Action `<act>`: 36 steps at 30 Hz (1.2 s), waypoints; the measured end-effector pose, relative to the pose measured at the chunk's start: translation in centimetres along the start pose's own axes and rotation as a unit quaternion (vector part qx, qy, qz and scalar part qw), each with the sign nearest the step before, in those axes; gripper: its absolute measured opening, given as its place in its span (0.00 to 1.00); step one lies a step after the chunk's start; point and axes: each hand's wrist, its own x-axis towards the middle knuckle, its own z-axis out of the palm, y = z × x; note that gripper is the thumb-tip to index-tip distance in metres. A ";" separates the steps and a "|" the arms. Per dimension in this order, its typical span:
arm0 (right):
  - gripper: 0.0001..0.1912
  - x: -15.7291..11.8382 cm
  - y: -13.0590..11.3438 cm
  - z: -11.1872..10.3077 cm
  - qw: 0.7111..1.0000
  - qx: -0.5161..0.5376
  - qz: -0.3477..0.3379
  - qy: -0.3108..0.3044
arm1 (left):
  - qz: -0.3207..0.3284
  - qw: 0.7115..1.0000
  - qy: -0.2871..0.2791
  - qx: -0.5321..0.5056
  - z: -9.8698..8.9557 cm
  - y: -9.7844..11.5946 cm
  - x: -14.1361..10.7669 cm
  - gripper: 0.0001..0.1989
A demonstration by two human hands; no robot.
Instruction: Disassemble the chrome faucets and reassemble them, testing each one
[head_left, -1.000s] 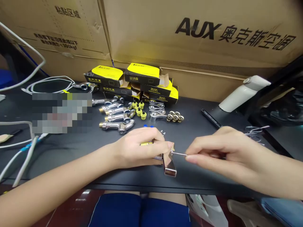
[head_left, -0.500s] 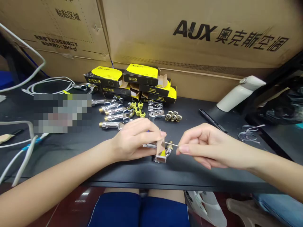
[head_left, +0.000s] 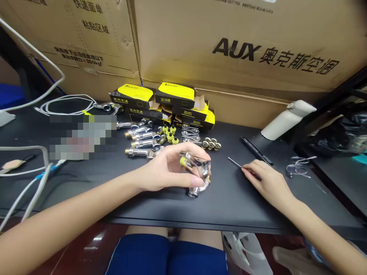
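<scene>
My left hand (head_left: 174,168) is closed around a chrome faucet (head_left: 197,164) with a yellow ring showing inside its upper part. Below the fingers, its curved lower pipe (head_left: 195,190) ends in a brass thread on the right. Thumb and fingers hide some of the body. Low over the table at the right, my right hand (head_left: 266,179) pinches a thin metal rod (head_left: 234,162) whose far end points up and left. Beyond my left hand lie several chrome faucet bodies (head_left: 145,143), yellow-and-black cartridges (head_left: 171,133), chrome handles (head_left: 190,133) and brass-coloured rings (head_left: 211,144).
Yellow-and-black boxes (head_left: 174,93) are stacked against large cardboard cartons (head_left: 237,23). A white bottle (head_left: 288,119), a black pen (head_left: 256,150) and eyeglasses (head_left: 301,167) lie at the right. White cables (head_left: 43,160) run along the left. The table's front edge (head_left: 177,225) is close to my lap.
My right hand has moved right, away from the faucet, taking the thin rod with it and lowering it toward the table. My left hand has turned the faucet, exposing the yellow ring.
</scene>
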 end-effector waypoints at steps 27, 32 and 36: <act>0.13 5.9 -11.9 -0.9 0.862 0.458 -0.121 -0.183 | -0.009 0.992 0.090 -0.086 -1.5 0.5 0.3 0.16; 0.14 7.0 -12.1 0.6 0.721 0.654 0.056 -0.221 | 0.011 0.980 0.181 -0.086 -1.5 0.7 0.6 0.21; 0.14 7.7 -12.7 1.2 0.659 0.720 0.071 -0.207 | 0.003 0.968 0.248 -0.044 -1.7 0.5 1.0 0.19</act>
